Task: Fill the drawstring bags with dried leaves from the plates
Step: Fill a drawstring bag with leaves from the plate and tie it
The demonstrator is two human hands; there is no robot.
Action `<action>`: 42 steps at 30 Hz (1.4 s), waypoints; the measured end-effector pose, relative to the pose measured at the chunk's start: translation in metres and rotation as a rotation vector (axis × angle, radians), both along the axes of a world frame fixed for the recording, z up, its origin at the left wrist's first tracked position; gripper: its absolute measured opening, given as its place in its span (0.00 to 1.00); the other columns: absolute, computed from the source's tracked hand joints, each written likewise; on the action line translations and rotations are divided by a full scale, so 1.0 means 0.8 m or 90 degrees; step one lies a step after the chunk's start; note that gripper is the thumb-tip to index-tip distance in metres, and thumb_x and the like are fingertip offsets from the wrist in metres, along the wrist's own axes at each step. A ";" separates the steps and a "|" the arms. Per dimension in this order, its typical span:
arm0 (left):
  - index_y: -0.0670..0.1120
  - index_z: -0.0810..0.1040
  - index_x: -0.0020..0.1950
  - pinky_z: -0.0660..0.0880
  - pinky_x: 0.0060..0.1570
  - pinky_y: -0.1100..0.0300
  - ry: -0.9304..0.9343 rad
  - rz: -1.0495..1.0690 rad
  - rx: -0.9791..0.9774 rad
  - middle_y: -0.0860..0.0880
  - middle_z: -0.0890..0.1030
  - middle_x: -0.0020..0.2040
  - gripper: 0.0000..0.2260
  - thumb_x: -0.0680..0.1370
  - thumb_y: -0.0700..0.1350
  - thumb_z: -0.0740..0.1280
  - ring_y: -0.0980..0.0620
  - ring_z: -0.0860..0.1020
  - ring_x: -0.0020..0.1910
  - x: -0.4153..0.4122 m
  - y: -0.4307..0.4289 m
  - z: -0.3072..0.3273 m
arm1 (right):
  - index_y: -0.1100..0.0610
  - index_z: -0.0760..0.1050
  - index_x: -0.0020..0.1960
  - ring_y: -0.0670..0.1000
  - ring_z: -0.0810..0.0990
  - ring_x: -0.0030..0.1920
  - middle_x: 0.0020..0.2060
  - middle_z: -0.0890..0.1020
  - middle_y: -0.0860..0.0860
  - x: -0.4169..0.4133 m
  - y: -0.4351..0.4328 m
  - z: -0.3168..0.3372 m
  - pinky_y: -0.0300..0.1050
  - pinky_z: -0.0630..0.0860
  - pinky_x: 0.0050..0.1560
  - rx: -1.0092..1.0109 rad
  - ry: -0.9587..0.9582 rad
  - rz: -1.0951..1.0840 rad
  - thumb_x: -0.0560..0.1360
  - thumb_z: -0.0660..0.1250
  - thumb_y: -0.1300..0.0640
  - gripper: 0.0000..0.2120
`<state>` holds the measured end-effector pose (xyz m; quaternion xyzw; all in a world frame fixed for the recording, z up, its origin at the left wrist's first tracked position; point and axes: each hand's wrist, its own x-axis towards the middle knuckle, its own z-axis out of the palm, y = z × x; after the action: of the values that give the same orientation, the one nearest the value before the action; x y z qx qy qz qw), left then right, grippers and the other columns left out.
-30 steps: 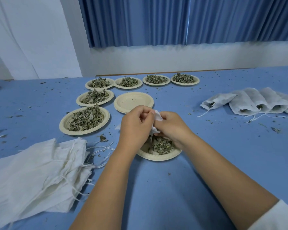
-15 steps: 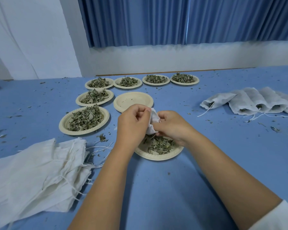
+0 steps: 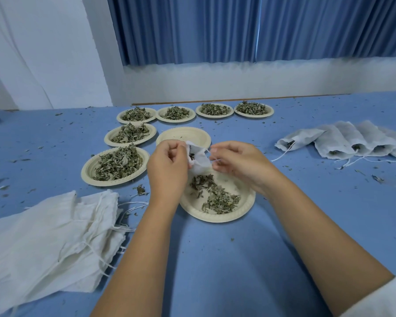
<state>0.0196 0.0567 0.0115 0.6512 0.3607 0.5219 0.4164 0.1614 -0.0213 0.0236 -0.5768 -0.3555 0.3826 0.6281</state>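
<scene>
While the left hand's fingers curl in and pinch the open edge of a small white drawstring bag, the right hand's fingers pinch its thin string on the other side. The left hand and right hand hold the bag just above the near plate, where a thin scatter of dried leaves lies. Beyond sits a bare plate. Fuller plates stand to the left and along the back. Flat empty bags lie piled at left and filled bags at right, on the blue table.
</scene>
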 end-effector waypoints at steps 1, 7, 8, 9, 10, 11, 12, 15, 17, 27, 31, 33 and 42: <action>0.51 0.78 0.43 0.74 0.35 0.66 -0.016 0.013 -0.005 0.54 0.80 0.29 0.07 0.80 0.45 0.65 0.59 0.78 0.30 -0.001 0.001 0.000 | 0.56 0.81 0.50 0.48 0.84 0.40 0.40 0.85 0.52 0.004 -0.001 0.001 0.37 0.80 0.45 0.006 -0.008 -0.024 0.75 0.71 0.61 0.05; 0.49 0.78 0.44 0.70 0.31 0.74 -0.054 0.045 -0.024 0.54 0.80 0.29 0.07 0.80 0.42 0.64 0.63 0.78 0.29 -0.001 0.006 0.000 | 0.49 0.80 0.47 0.47 0.84 0.45 0.45 0.85 0.49 0.019 -0.006 -0.006 0.42 0.80 0.54 -0.043 -0.263 -0.110 0.73 0.68 0.68 0.13; 0.50 0.78 0.43 0.71 0.32 0.74 -0.057 0.046 -0.027 0.54 0.80 0.29 0.07 0.80 0.42 0.64 0.62 0.79 0.30 -0.001 0.007 0.000 | 0.50 0.80 0.47 0.46 0.84 0.46 0.46 0.84 0.48 0.020 -0.006 -0.009 0.41 0.79 0.55 -0.053 -0.293 -0.120 0.74 0.68 0.68 0.12; 0.50 0.78 0.43 0.72 0.33 0.73 -0.059 0.047 -0.029 0.55 0.80 0.29 0.07 0.80 0.42 0.64 0.62 0.80 0.30 -0.001 0.008 0.000 | 0.51 0.80 0.47 0.45 0.83 0.47 0.47 0.84 0.47 0.020 -0.005 -0.011 0.38 0.78 0.54 -0.060 -0.332 -0.136 0.74 0.68 0.67 0.12; 0.49 0.78 0.43 0.72 0.33 0.73 -0.058 0.049 -0.027 0.55 0.80 0.29 0.07 0.80 0.42 0.64 0.63 0.80 0.30 -0.001 0.008 0.000 | 0.51 0.80 0.48 0.43 0.82 0.46 0.47 0.83 0.47 0.019 -0.005 -0.011 0.33 0.76 0.51 -0.062 -0.376 -0.153 0.74 0.67 0.67 0.11; 0.49 0.79 0.44 0.71 0.32 0.74 -0.054 0.051 -0.022 0.55 0.80 0.30 0.07 0.80 0.42 0.64 0.64 0.79 0.30 0.000 0.008 0.000 | 0.51 0.80 0.46 0.42 0.81 0.45 0.46 0.83 0.46 0.018 -0.004 -0.011 0.28 0.74 0.46 -0.058 -0.416 -0.169 0.74 0.66 0.67 0.12; 0.48 0.79 0.44 0.70 0.31 0.75 -0.048 0.052 -0.013 0.55 0.80 0.31 0.06 0.80 0.42 0.64 0.66 0.79 0.30 0.001 0.008 0.001 | 0.50 0.80 0.42 0.40 0.80 0.41 0.42 0.83 0.45 0.017 -0.004 -0.010 0.27 0.72 0.41 -0.056 -0.451 -0.176 0.73 0.66 0.67 0.13; 0.51 0.77 0.42 0.69 0.32 0.75 -0.032 0.039 0.007 0.57 0.80 0.32 0.08 0.80 0.43 0.64 0.68 0.78 0.32 0.004 0.006 0.001 | 0.47 0.80 0.34 0.41 0.72 0.26 0.29 0.80 0.46 0.010 -0.007 -0.005 0.30 0.68 0.28 -0.095 -0.517 -0.094 0.73 0.63 0.67 0.17; 0.53 0.76 0.41 0.71 0.34 0.75 -0.024 0.033 0.016 0.58 0.79 0.32 0.09 0.81 0.44 0.65 0.69 0.78 0.33 0.006 0.004 0.000 | 0.48 0.83 0.37 0.44 0.72 0.24 0.30 0.82 0.51 -0.001 -0.009 -0.005 0.34 0.71 0.28 -0.152 -0.542 0.013 0.73 0.62 0.66 0.17; 0.51 0.77 0.43 0.75 0.38 0.70 -0.058 0.041 0.001 0.54 0.81 0.37 0.08 0.81 0.45 0.64 0.66 0.81 0.35 0.007 0.007 0.000 | 0.53 0.80 0.59 0.49 0.75 0.58 0.57 0.79 0.50 -0.026 0.010 -0.032 0.47 0.71 0.61 -0.136 -0.743 0.140 0.77 0.64 0.58 0.12; 0.50 0.77 0.44 0.74 0.38 0.68 -0.027 0.041 0.020 0.55 0.81 0.36 0.07 0.81 0.45 0.64 0.68 0.79 0.35 0.006 0.008 -0.003 | 0.56 0.81 0.56 0.50 0.76 0.56 0.55 0.80 0.48 -0.031 0.010 -0.034 0.49 0.72 0.59 -0.141 -0.778 0.201 0.78 0.63 0.60 0.11; 0.52 0.76 0.43 0.74 0.38 0.69 -0.017 0.040 0.020 0.55 0.81 0.36 0.07 0.81 0.45 0.64 0.67 0.79 0.36 0.006 0.007 -0.004 | 0.52 0.83 0.52 0.46 0.78 0.53 0.52 0.81 0.42 -0.026 0.006 -0.030 0.46 0.74 0.56 -0.169 -0.754 0.196 0.76 0.63 0.60 0.12; 0.51 0.77 0.42 0.75 0.38 0.70 0.000 0.001 0.007 0.55 0.81 0.32 0.08 0.80 0.44 0.65 0.63 0.81 0.34 0.007 0.002 -0.005 | 0.47 0.83 0.52 0.47 0.80 0.52 0.50 0.84 0.43 -0.021 -0.007 -0.018 0.48 0.76 0.57 -0.228 -0.681 0.205 0.75 0.61 0.62 0.16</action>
<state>0.0250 0.0584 0.0075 0.6534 0.3584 0.5242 0.4121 0.1447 -0.0266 0.0095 -0.7254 -0.6362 0.1832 0.1885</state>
